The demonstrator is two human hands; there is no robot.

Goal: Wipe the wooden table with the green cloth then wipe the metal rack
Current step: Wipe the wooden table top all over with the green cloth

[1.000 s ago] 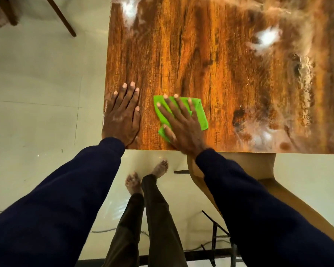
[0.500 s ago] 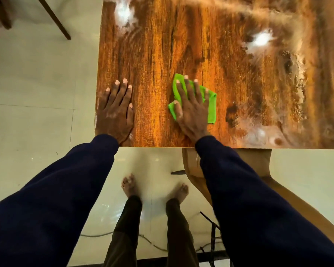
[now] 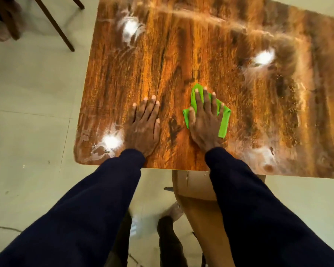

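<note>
The wooden table [image 3: 181, 54] fills the upper part of the head view, its glossy top streaked with pale smears and bright glare spots. A green cloth [image 3: 224, 120] lies flat on it near the front edge. My right hand [image 3: 204, 120] presses down on the cloth with straight, spread fingers. My left hand [image 3: 146, 126] rests flat on the bare wood just to the left of the cloth, fingers straight. The metal rack is not in view.
A wooden chair seat [image 3: 199, 191] sticks out under the table's front edge, between my legs and the right arm. Dark chair legs [image 3: 54, 24] stand on the pale tiled floor [image 3: 27, 112] at the upper left. A thin cable [image 3: 4, 227] runs along the floor.
My right hand has slid the cloth from the left toward the table's middle and a little farther from the front edge. My left hand now lies further in from the table's left edge.
</note>
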